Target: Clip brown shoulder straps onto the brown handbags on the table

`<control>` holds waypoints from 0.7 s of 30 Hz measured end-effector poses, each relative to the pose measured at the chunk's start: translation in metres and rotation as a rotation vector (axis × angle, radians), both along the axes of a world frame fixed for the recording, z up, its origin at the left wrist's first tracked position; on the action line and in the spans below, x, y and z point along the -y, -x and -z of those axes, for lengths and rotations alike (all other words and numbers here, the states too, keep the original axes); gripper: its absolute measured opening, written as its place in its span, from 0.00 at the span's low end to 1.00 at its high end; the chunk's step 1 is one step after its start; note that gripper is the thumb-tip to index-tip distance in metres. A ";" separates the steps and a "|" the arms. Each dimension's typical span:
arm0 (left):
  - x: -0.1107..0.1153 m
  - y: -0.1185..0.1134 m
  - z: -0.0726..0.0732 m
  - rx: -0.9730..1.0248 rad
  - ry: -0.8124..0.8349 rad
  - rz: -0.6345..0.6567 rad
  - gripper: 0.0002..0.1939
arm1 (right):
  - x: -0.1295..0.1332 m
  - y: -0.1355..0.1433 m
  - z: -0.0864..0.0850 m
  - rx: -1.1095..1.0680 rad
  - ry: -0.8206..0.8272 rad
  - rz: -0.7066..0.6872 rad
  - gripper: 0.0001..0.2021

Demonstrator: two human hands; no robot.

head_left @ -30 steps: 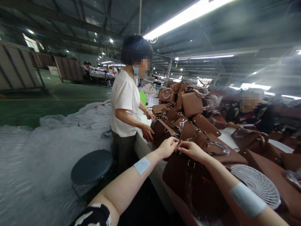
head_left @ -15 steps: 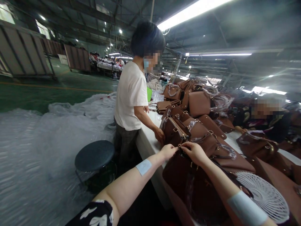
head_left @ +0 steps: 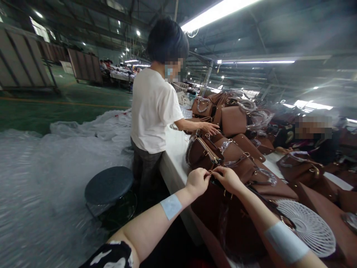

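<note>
A dark brown handbag [head_left: 237, 219] stands before me at the table's edge, its gold-coloured buckles and plastic-wrapped handle facing me. At its top far end, my left hand [head_left: 198, 181] is closed in a pinch. My right hand [head_left: 229, 179] pinches from the other side, so the fingertips of both almost meet. A tiny gold-coloured piece, too small to name, shows between them at the bag's edge. Just beyond my fingers rests another brown handbag [head_left: 203, 152] with a gold zip along its top. Forearms and hands partly cover the near bag.
Many brown handbags [head_left: 233, 121] are heaped along the white table [head_left: 174, 163]. A white woven disc [head_left: 306, 227] lies by my right forearm. A round stool [head_left: 109, 185] and clear plastic sheeting [head_left: 64, 167] are at left. One co-worker [head_left: 150, 108] stands ahead; another person [head_left: 312, 136] is at right.
The standing co-worker's arm has lifted from beside the zipped handbag and now reaches over the bags with open fingers. My hands stay pinched at the near bag; the left wrist has bent more.
</note>
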State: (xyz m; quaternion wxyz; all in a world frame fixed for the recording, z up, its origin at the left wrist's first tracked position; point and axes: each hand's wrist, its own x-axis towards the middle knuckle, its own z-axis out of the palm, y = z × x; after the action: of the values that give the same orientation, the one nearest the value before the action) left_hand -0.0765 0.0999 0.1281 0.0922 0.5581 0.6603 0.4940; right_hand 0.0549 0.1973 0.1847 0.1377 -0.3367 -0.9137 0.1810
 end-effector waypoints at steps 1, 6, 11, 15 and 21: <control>0.002 -0.001 -0.001 -0.030 0.013 -0.016 0.07 | -0.001 0.000 0.000 0.003 0.002 -0.002 0.13; 0.002 -0.002 -0.001 -0.061 0.079 -0.067 0.08 | -0.003 -0.001 -0.001 0.021 0.023 -0.016 0.13; -0.001 0.007 0.004 0.015 0.037 0.007 0.08 | 0.003 -0.006 -0.009 0.001 0.083 -0.051 0.13; -0.005 0.013 0.006 0.043 0.008 0.070 0.07 | 0.009 -0.029 -0.027 -0.071 0.113 -0.041 0.16; -0.012 0.014 0.009 0.084 0.043 0.126 0.05 | 0.008 -0.120 -0.059 0.018 -0.096 0.198 0.12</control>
State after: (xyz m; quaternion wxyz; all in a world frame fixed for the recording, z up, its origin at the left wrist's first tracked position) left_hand -0.0901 0.1114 0.1186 0.1628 0.5753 0.6296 0.4961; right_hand 0.1748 0.1895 0.2438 0.1628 -0.4199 -0.8848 0.1194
